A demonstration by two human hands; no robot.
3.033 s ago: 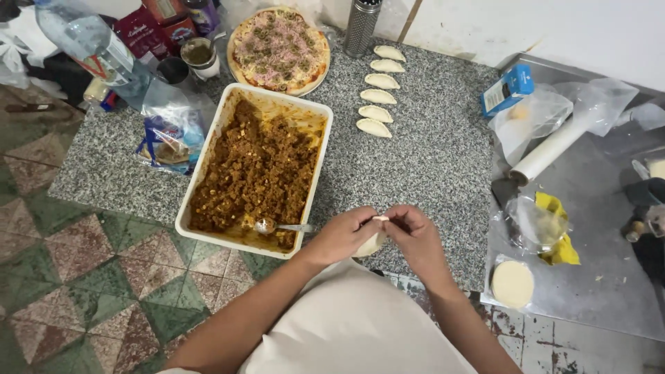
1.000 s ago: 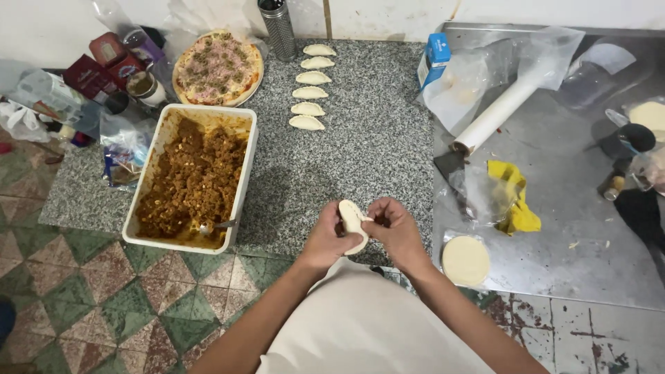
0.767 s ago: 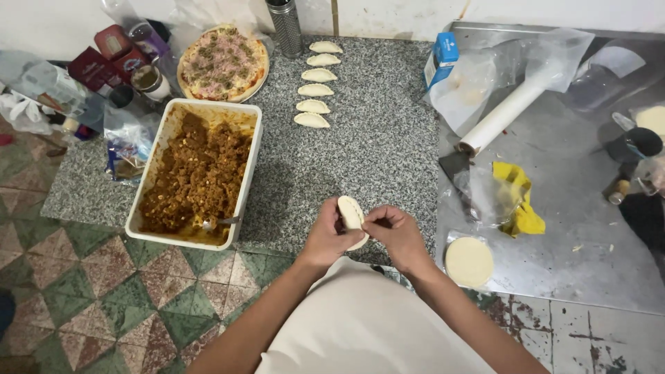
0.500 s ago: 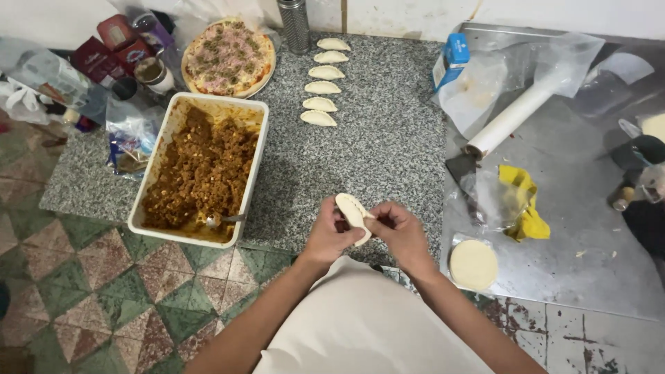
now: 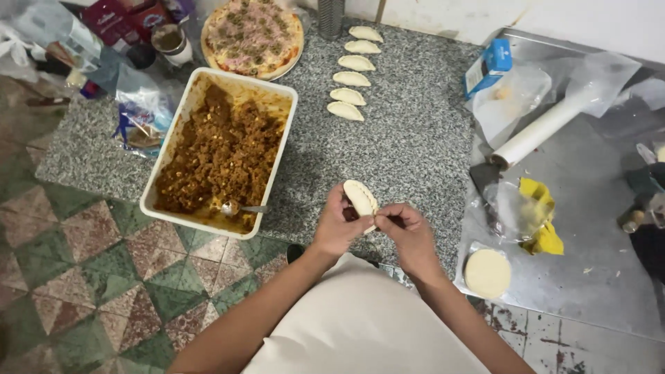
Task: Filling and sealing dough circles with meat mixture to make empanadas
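Note:
A folded half-moon dough pastry (image 5: 360,198) is held upright over the front edge of the granite counter (image 5: 409,145). My left hand (image 5: 336,225) cups it from the left. From the right, my right hand (image 5: 409,232) pinches its lower rim. Left of my hands stands a white rectangular tray (image 5: 165,165) of brown minced filling with a spoon (image 5: 239,208) lying in its near end. Several finished pastries (image 5: 350,73) lie in a row at the back of the counter.
A round topped pizza (image 5: 253,34) sits at the back. Bags, jars and boxes crowd the left end. On the steel surface to the right lie a stack of dough discs (image 5: 487,272), a plastic-wrapped roll (image 5: 540,128), a yellow cloth (image 5: 540,215) and a blue carton (image 5: 488,66).
My hands have lifted the pastry slightly, and it now stands more upright, its crimped edge showing. The camera view has shifted a little to the left.

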